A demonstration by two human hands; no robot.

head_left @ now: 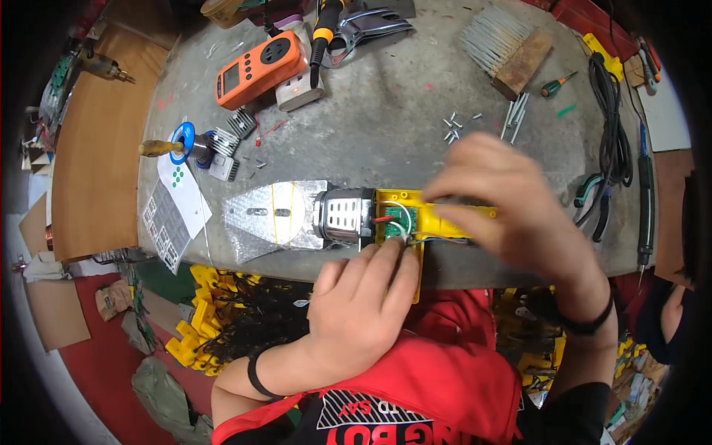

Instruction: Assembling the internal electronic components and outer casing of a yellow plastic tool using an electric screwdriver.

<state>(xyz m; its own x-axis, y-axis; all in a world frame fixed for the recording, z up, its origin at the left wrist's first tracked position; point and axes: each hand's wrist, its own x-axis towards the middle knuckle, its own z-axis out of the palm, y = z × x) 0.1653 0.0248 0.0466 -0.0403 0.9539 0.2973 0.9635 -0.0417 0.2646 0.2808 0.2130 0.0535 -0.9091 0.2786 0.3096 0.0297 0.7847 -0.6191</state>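
A tool lies across the bench near its front edge. Its yellow handle shell (445,227) is uncovered, with a green circuit board (400,220) and red, white and blue wires inside. To its left are a slotted metal sleeve (345,215) and a flat silver plate (278,215) in bubble wrap with yellow bands. My left hand (360,300) rests its fingers at the shell's near edge beside the board, closed over a yellow shell part that is mostly hidden. My right hand (500,200) is above the handle's right part, its fingers smeared by motion; whether it holds anything is unclear.
Small screws (452,127) and long bolts (517,115) lie beyond my right hand, near a wooden block with metal pins (523,63). An orange meter (259,68), a solder spool (182,141) and a green screwdriver (555,87) stand around. A soldering iron (645,200) hangs right.
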